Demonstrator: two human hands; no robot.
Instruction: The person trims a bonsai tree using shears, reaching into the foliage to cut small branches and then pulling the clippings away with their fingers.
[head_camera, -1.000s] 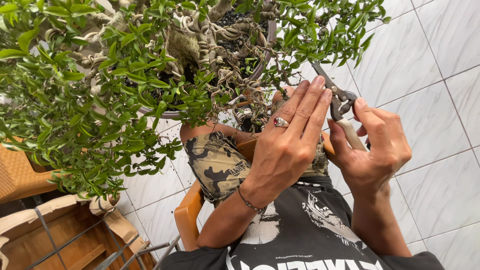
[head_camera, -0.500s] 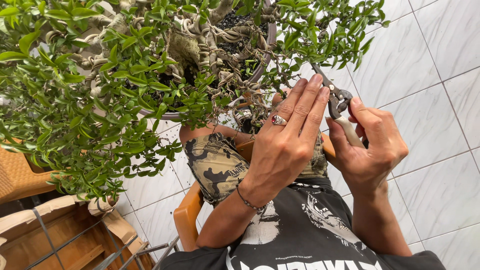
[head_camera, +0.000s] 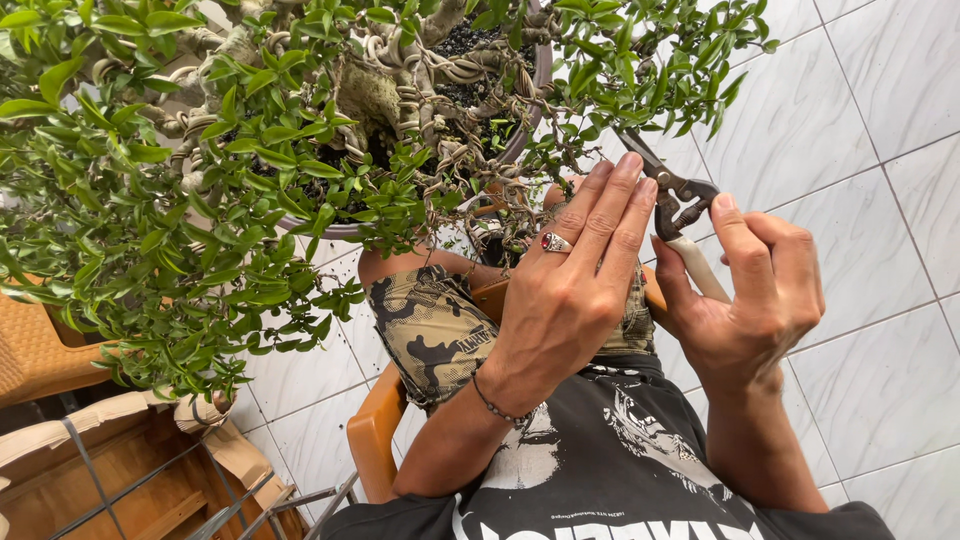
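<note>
The left hand (head_camera: 570, 290) was up in front of the plant, fingers straight and pressed side by side, tips pointing up toward the twigs. Its grip was released, nothing held, a red-stoned ring (head_camera: 555, 242) on one finger and a thin bracelet (head_camera: 497, 406) at the wrist. The fingertips lay right against the tangle of thin wired twigs (head_camera: 500, 205) hanging below the pot.

The right hand (head_camera: 750, 300) sat just beside it, grip clenched on the pale handles of the pruning shears (head_camera: 672, 195), index finger stretched up along the tool. The dark blades angled up and left, their tip poking into the leafy twigs near the pot's rim; whether they pinched a twig could not be told, the leaves covered it.

Filling the upper left was the small potted tree (head_camera: 200, 180), dense with small green leaves, its branches wound with pale wire. Foliage hid most of the trunk and much of the bowl.

The round brownish pot (head_camera: 541, 75) held dark gritty soil (head_camera: 470, 85), with wire-wrapped roots and stems rising out of it.

Below the hands were camouflage shorts (head_camera: 430, 330), a black printed shirt (head_camera: 620, 470) and an orange chair arm (head_camera: 375, 440). A wooden crate (head_camera: 130, 480) stood at lower left on the white tiled floor (head_camera: 880, 120).
</note>
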